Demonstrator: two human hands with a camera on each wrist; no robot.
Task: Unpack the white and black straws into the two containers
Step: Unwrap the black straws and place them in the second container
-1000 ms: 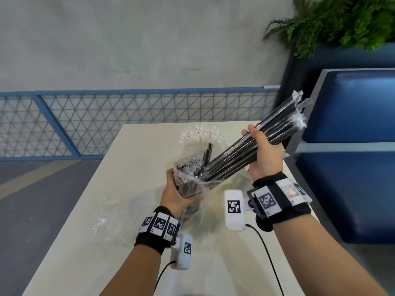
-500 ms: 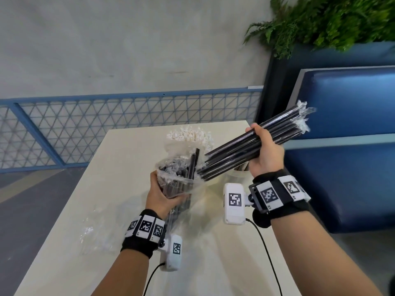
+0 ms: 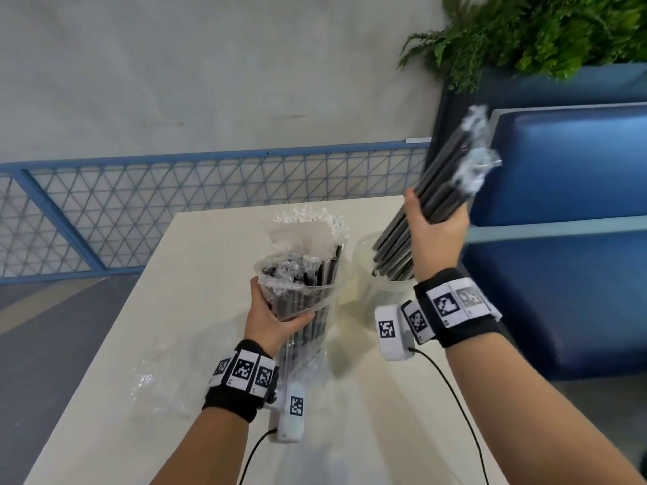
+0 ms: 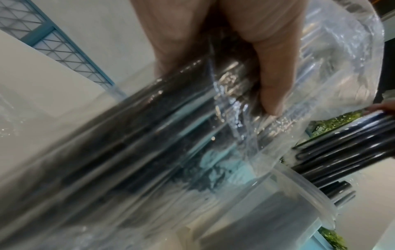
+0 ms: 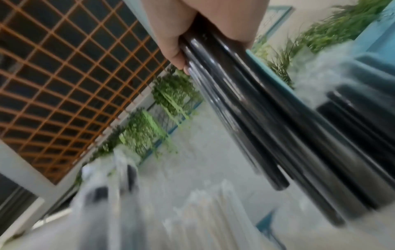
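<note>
My right hand (image 3: 436, 218) grips a bundle of black straws (image 3: 444, 183), tilted steeply, its lower ends inside a translucent container (image 3: 364, 260) on the table. The same bundle of black straws (image 5: 267, 128) fills the right wrist view, blurred. My left hand (image 3: 276, 316) holds a clear plastic bag of black straws (image 3: 301, 285) upright just left of that container. In the left wrist view my fingers (image 4: 269, 71) curl round the bag (image 4: 171, 135). Behind the bag stand white straws (image 3: 308, 218) in a second container, mostly hidden.
An empty clear wrapper (image 3: 157, 383) lies on the cream table (image 3: 196, 260) to the left. A blue bench (image 3: 560, 190) and a planter with ferns (image 3: 546, 29) stand at the right. A blue mesh railing (image 3: 175, 197) runs behind the table.
My right hand has pulled the bundle out of the bag, swung it from slanting to steep, and lowered its ends into the right container. The left hand still holds the bag.
</note>
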